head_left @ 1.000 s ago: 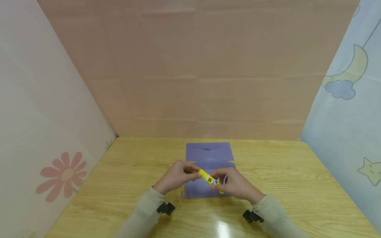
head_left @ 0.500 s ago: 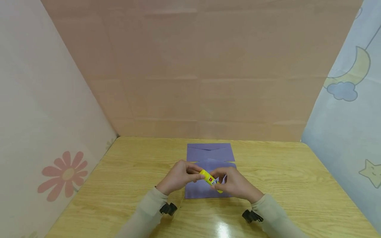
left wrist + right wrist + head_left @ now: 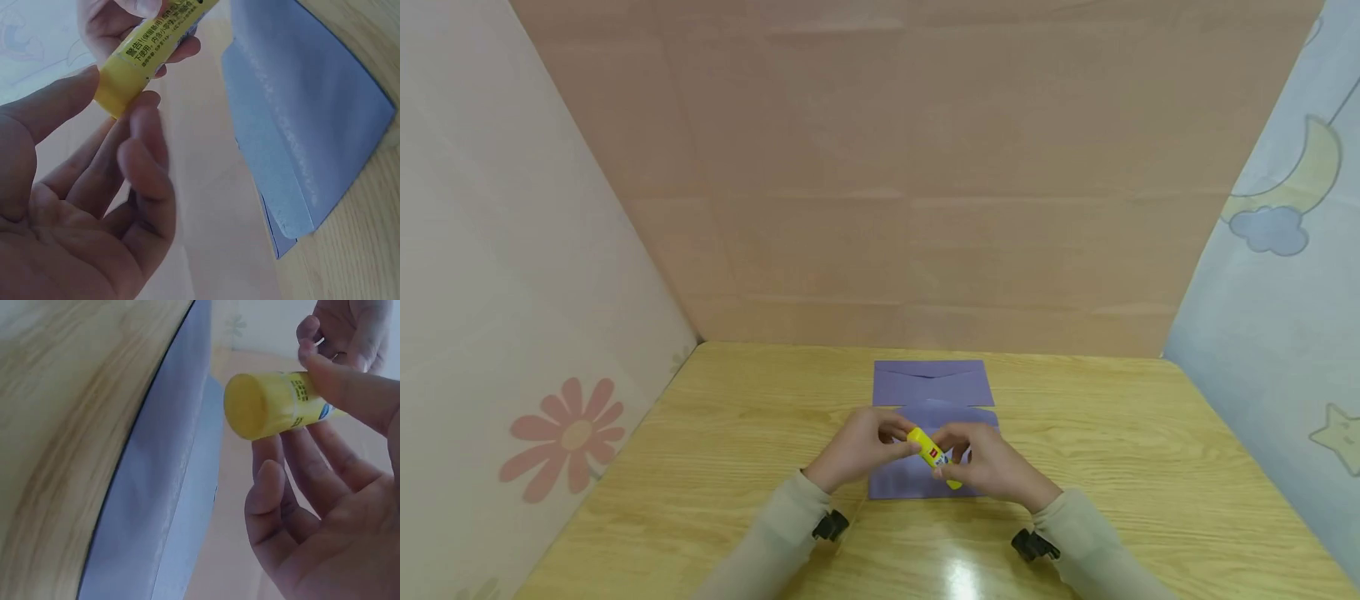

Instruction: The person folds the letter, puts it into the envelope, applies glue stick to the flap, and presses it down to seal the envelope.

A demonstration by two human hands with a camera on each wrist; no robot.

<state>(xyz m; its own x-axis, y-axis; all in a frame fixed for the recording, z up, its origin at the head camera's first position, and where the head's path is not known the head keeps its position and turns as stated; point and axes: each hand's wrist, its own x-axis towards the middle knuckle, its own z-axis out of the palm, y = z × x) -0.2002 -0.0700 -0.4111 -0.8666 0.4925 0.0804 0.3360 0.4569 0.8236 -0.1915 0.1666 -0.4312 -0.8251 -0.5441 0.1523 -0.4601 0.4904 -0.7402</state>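
Note:
A yellow glue stick (image 3: pixel 932 452) is held slantwise above an open purple envelope (image 3: pixel 898 483). My left hand (image 3: pixel 863 443) pinches its upper yellow cap end between thumb and fingers. Lower down, my right hand (image 3: pixel 991 465) grips the body near the base; the round yellow bottom of the glue stick (image 3: pixel 247 406) faces the right wrist camera. The left wrist view shows a whitish streak along the fold of the open envelope (image 3: pixel 337 106), whose lighter flap points away from me. Both hands hide part of this envelope.
Behind the open envelope lies another purple envelope (image 3: pixel 932 389) with its flap folded down. The wooden table (image 3: pixel 1097 417) ends at a brownish-pink backdrop (image 3: pixel 925 208), with patterned sheets at left and right. A thin pale strip (image 3: pixel 852 525) lies by the left wrist.
My left hand has moved slightly right, towards the right hand. The glue stick looks shorter, and the pale band below its cap has narrowed from view. The right hand has hardly moved.

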